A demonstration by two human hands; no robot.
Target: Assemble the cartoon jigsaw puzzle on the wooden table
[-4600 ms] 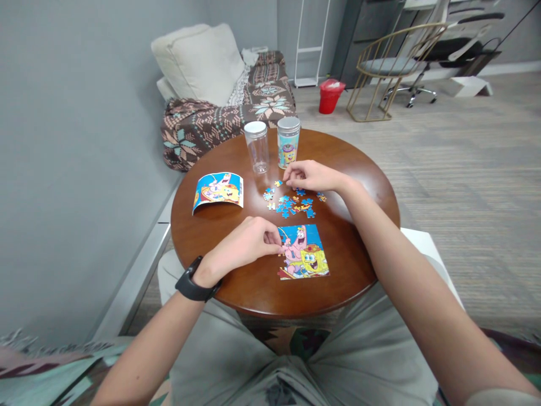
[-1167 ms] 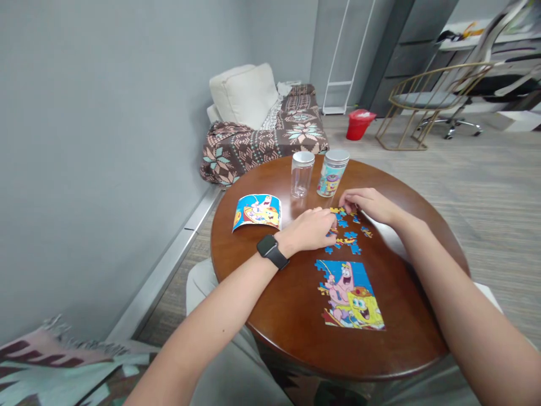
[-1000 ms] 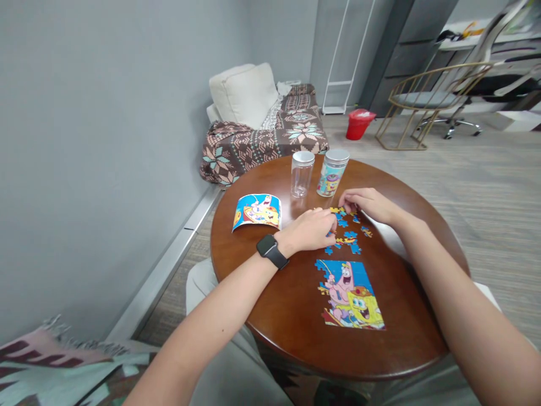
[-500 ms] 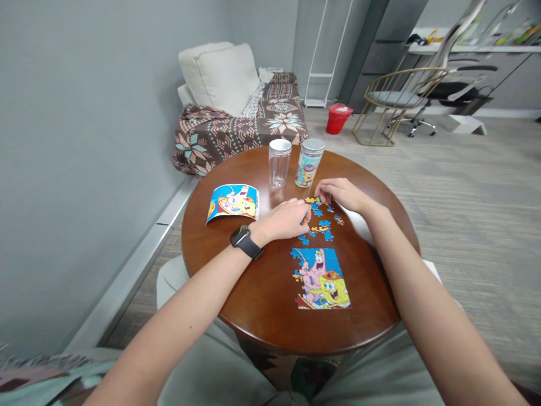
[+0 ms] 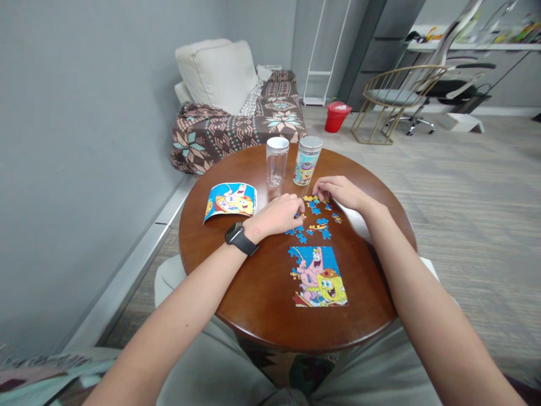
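Observation:
Loose jigsaw puzzle pieces [image 5: 322, 221], blue and orange, lie scattered on the round brown table. At their left edge is my left hand [image 5: 282, 214], fingers curled down and a small orange puzzle piece [image 5: 301, 215] showing between fingertips and thumb. My right hand [image 5: 340, 192] rests at the far right side of the pile; its bent fingers come together over pieces there and hide what they touch. Nearer to me lies a partly joined jigsaw puzzle [image 5: 319, 277], with a pink starfish and a yellow sponge character and a jagged left edge.
A curved picture sheet [image 5: 230, 200] showing the same characters stands at the left. Behind the pieces are a clear jar [image 5: 276, 166] with a white lid and a printed jar [image 5: 306, 166]. White paper [image 5: 357, 223] lies under my right forearm. A draped sofa [image 5: 236, 129] is beyond the table [image 5: 253, 299].
My left hand has drawn slightly left, uncovering more blue pieces below its fingers. My right hand stays nearly where it was. The whole view has shifted a little.

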